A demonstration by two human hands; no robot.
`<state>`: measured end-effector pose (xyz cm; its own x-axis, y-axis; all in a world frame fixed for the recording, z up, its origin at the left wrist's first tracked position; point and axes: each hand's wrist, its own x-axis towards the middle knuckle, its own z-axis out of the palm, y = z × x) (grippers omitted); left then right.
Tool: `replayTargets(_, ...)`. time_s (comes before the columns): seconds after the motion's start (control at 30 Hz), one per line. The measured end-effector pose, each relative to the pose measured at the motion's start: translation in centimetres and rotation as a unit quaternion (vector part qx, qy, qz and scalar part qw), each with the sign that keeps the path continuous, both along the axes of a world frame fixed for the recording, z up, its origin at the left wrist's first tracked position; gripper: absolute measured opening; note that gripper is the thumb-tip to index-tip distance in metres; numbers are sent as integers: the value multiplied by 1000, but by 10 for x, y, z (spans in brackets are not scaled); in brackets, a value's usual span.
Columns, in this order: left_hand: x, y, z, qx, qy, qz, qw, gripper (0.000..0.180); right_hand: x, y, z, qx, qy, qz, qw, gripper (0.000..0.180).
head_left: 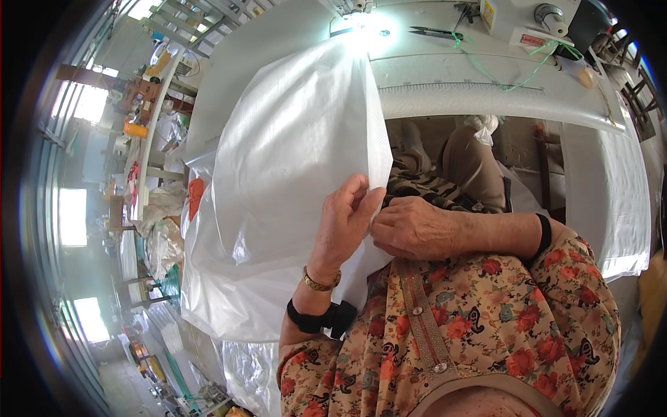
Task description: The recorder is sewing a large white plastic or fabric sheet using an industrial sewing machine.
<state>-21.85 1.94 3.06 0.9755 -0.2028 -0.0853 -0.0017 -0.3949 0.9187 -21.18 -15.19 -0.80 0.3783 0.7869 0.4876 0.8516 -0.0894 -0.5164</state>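
A large white plastic sheet (285,132), with a woven look along its folded edge, spreads from the lit sewing machine needle area (361,28) down to my lap. Its folded right edge runs almost straight toward me. My left hand (347,221) pinches that edge between thumb and fingers. Close beside it, my right hand (417,228) is closed with curled fingers at the same edge, just below the left thumb. The right fingertips are partly hidden, but they appear to grip the sheet. The sheet's far end goes under the machine head, where glare hides the details.
Black thread snips (434,33) lie on the machine table (410,59). Green thread (500,85) trails over its front edge, near a printed ruler. White sheets (611,201) are piled at the right. Cluttered shelves (149,132) stand on the left, with plastic bundles (165,243) below.
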Motion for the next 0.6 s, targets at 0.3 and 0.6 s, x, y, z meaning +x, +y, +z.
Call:
replayTargets(0.3,16,11,10,142,-141,-59,978,13,104,-15,12,-31,-98,-202,974,28)
replayTargets(0.6,181,23,46,389,-501,1,773,26,119,-20,3,25,-85,-146,985,13)
